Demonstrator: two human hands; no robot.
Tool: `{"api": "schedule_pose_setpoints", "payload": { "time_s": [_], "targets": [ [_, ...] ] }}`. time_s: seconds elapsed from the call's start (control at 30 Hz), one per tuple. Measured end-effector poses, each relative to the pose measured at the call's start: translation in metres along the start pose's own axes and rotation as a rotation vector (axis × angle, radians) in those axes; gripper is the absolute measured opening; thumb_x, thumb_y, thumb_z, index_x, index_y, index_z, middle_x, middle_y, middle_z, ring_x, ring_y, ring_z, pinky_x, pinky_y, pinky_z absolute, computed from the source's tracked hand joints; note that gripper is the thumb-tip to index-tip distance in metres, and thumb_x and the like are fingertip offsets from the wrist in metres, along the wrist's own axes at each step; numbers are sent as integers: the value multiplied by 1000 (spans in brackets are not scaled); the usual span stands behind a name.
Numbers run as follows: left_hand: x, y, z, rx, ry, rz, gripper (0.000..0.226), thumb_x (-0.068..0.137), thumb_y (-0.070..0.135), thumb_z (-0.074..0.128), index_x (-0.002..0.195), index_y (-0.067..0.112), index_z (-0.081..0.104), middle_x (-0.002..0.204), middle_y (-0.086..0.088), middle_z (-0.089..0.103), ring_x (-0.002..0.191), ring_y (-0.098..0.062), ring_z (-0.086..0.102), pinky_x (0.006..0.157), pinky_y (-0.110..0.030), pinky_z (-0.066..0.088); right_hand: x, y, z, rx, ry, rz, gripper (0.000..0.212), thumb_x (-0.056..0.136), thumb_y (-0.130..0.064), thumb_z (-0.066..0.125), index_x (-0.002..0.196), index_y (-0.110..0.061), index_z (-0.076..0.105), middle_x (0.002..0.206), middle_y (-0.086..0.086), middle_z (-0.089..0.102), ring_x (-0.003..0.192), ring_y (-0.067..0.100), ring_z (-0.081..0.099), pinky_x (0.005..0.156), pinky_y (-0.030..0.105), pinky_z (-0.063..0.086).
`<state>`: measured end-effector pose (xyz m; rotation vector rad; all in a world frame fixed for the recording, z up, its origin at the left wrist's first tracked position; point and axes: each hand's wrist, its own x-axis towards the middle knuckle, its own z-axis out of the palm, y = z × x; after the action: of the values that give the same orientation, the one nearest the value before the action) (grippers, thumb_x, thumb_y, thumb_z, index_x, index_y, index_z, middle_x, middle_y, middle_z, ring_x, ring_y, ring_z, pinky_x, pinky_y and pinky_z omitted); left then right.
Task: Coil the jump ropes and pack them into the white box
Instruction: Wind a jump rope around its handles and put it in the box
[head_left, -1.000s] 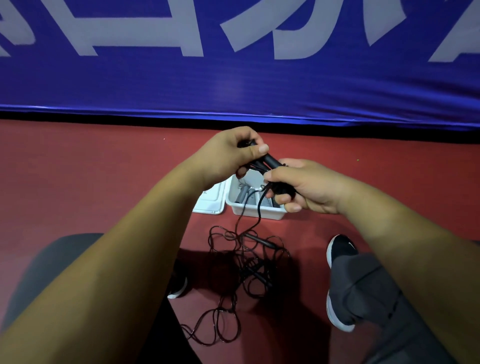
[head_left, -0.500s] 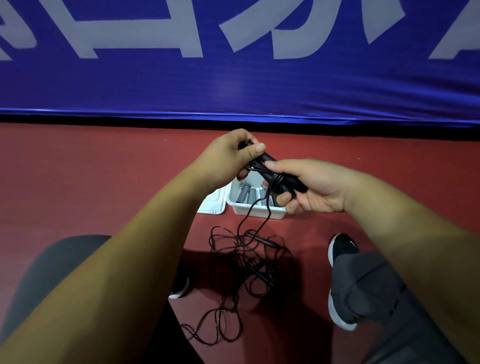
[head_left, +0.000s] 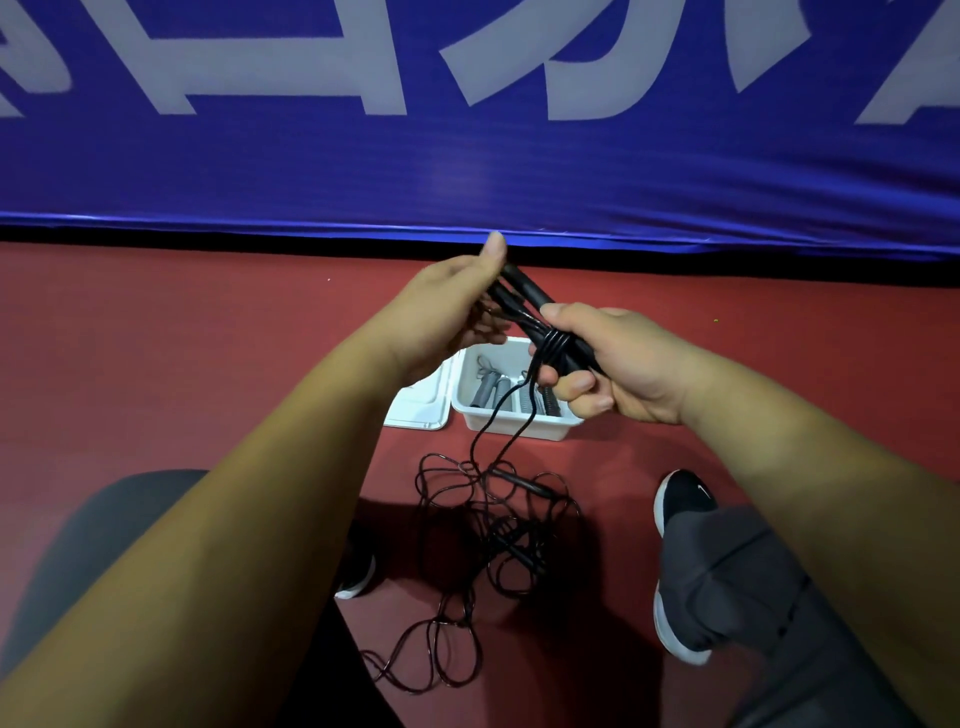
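My right hand (head_left: 618, 364) grips the black jump rope handles (head_left: 524, 291) where the cord (head_left: 556, 340) wraps them. My left hand (head_left: 447, 312) pinches their far ends, I think. The loose cord is tangled on the floor beside the white box (head_left: 514, 423).

Beyond the left hand (head_left: 441, 312) and right hand (head_left: 628, 364) I see a blue banner (head_left: 467, 171) with white lettering, hung above the red floor (head_left: 182, 338). Below the right hand, a black shoe (head_left: 680, 499) and a grey trouser leg (head_left: 737, 587); below the left, another shoe (head_left: 361, 574), half hidden.
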<state>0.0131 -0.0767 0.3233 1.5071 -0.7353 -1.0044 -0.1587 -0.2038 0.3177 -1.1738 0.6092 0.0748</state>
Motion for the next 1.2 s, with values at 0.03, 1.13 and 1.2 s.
{"api": "schedule_pose_setpoints", "payload": {
  "time_s": [0.03,1.13,1.2],
  "targets": [
    [2,-2,-1,-41,-49,-52,80,98,72,47,124,-1,65,103,-14,74,94,-20,73,91,-36,57,0,-1,-1,11,18,-16,27,109,-37,56,113,-10,56,78,13,57,56,13,31,43,20,22],
    [0,-18,-10,567,-87,-84,6,93,-5,68,95,0,72,84,-11,76,71,-19,74,66,-37,62,-11,-8,10,-190,-62,-35,11,105,-21,56,111,-11,55,76,12,57,55,13,27,51,29,11],
    [-3,-10,-15,626,-66,-41,16,93,-5,70,108,-7,71,100,-17,76,86,-25,73,85,-45,63,-13,-7,9,-239,-132,28,13,106,-20,55,116,-11,54,76,12,56,53,12,26,49,27,11]
  ]
}}
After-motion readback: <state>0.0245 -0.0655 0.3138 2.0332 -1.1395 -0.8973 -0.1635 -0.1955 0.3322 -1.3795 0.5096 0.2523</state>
